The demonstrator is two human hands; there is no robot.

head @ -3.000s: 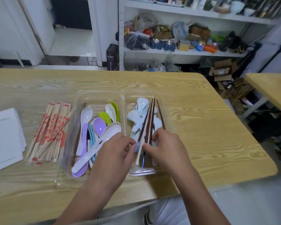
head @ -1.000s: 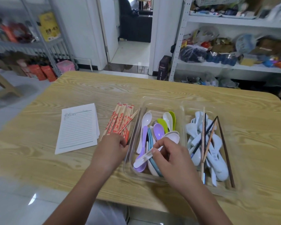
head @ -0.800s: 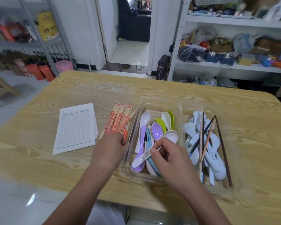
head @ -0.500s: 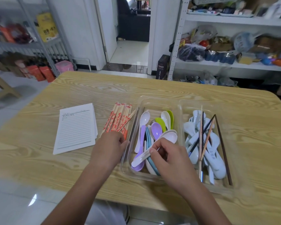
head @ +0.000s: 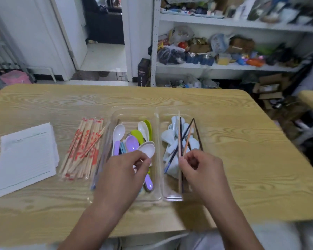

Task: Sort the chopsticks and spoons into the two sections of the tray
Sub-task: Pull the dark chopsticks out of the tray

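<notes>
Head view shows me the left hand [head: 123, 174] with thumb and forefinger closed on the handle of the white spoon [head: 147, 150], which lies on top of the coloured spoons [head: 132, 144] in the left section [head: 116, 112] of the tray [head: 157, 112]. Half a second ago the right hand [head: 202, 170] was on this spoon, and the left one rested on the wrapped chopsticks [head: 83, 147] beside the tray. Now the right hand has moved over the right section [head: 170, 196]. Its fingers are curled at the pale chopstick [head: 179, 134], but I cannot tell whether they already pinch it. This chopstick and the dark chopsticks [head: 197, 130] lie across the light blue spoons [head: 167, 136], so that section is mixed. I judge the sorting is at an early stage: the loose chopsticks must come away from the spoons, and the wrapped bundle waits on the table [head: 242, 141].
</notes>
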